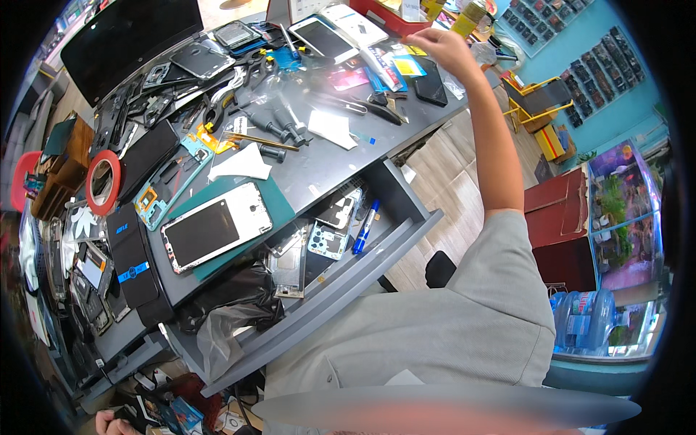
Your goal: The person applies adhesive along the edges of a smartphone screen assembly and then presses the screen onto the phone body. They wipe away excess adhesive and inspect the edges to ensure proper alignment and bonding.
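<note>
My right hand (444,51) reaches over the far right of the desk, its fingers stretched out to the left beside a red tray (384,16). No held thing shows in it. Low at the left edge, only the curled fingers of my left hand (116,423) show; what they hold, if anything, is hidden. A white-framed phone part with a dark panel (204,235) lies on a green mat (284,210) at the desk's near side. Below it, a drawer (406,221) stands pulled out, holding phone frames (328,241), a blue marker (366,227) and a black plastic bag (243,293).
A monitor (130,43) stands at the back left. Pliers (214,112), tape (104,183), white scraps (332,129), a white tablet (323,39) and a black phone (431,83) crowd the desk. To the right are a yellow chair (536,98), water bottle (591,319) and fish tank (616,217).
</note>
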Demonstrator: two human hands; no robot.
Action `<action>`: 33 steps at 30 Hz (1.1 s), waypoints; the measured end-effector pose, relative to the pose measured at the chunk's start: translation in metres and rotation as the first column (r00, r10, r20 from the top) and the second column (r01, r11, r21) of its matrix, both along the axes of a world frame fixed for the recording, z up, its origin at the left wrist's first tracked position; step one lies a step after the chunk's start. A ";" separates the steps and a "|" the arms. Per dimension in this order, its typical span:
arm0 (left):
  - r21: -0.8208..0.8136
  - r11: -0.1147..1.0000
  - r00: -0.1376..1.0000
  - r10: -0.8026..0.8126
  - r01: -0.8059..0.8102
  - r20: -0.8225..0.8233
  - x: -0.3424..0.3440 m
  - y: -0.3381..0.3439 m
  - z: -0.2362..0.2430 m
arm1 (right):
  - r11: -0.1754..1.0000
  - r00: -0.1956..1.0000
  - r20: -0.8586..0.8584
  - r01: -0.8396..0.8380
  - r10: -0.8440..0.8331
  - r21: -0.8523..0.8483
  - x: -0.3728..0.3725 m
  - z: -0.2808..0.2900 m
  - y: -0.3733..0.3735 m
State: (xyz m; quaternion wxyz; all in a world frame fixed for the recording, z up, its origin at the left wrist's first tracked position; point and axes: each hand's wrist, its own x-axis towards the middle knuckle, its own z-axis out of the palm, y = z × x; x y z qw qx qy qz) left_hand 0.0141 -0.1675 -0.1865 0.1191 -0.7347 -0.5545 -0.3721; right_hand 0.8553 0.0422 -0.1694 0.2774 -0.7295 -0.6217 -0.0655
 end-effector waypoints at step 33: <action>-0.088 0.614 0.429 -0.435 0.785 0.791 0.193 0.091 -0.020 | 0.503 0.318 -0.694 -0.861 0.645 0.073 -0.314 -0.031 -0.096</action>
